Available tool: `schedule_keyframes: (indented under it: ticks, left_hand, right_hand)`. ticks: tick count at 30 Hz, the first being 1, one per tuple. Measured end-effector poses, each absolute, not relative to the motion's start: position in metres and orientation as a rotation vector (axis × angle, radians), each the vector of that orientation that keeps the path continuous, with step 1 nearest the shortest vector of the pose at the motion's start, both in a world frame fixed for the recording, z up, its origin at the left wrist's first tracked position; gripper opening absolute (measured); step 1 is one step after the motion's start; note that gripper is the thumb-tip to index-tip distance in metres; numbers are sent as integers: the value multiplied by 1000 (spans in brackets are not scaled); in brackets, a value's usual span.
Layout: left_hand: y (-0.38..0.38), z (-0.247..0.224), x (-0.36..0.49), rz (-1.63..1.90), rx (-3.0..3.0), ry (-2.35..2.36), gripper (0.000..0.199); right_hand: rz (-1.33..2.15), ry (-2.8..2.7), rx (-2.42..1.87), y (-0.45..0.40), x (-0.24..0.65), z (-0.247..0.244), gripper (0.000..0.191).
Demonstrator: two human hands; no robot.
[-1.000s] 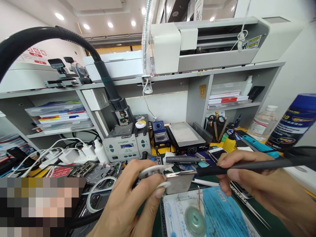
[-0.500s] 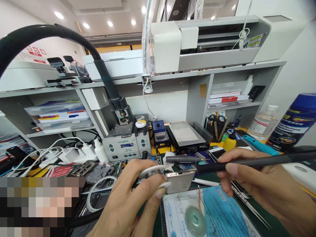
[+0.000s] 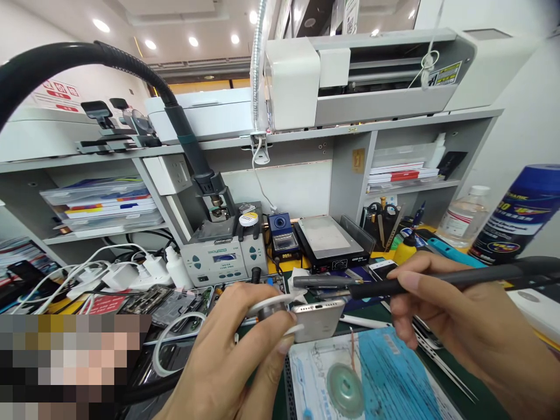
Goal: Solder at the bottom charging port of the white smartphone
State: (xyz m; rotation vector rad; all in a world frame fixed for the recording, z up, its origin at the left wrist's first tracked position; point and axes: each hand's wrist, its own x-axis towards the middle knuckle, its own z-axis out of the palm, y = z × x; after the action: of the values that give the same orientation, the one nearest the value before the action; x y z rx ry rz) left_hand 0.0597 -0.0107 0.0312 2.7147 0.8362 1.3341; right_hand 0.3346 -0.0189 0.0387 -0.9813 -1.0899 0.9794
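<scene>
My left hand (image 3: 238, 350) is closed around a small spool (image 3: 273, 304) with white flanges, which looks like a wire spool. Just beyond its fingertips a silver phone (image 3: 318, 322) stands tilted, its bottom edge with the port and speaker holes facing up; whether the fingers also grip it is hidden. In my right hand (image 3: 459, 315) is a soldering iron (image 3: 380, 288), pinched by its black handle. Its tip lies over the far side of the phone's upper edge; I cannot tell if they touch. Below the phone lies a blue and white mat (image 3: 394, 373) with a round green piece (image 3: 345, 389).
Behind the hands stand a hot-air station (image 3: 219, 259), a blue soldering station (image 3: 284, 236) and a flat heating plate (image 3: 330, 242). Tweezers (image 3: 452, 370) lie at the right, near a yellow bottle (image 3: 405, 251) and a blue spray can (image 3: 516, 216). Circuit boards (image 3: 151, 306) fill the left.
The soldering iron has shifted slightly up and back from the phone's port edge, uncovering the port. My left hand, the spool and the phone have barely moved.
</scene>
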Motion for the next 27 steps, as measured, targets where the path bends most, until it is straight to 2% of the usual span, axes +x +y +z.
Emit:
schedule_keyframes:
  ticks: [8,27]
  left_hand:
    - [-9,30,57,1309,2753,844,31]
    - [-11,30,62,1357,2715,828,36]
  right_hand:
    - [1035,-1032,-1035,-19,332,42,33]
    - [1060,-1060,-1039,-18,329,40,29]
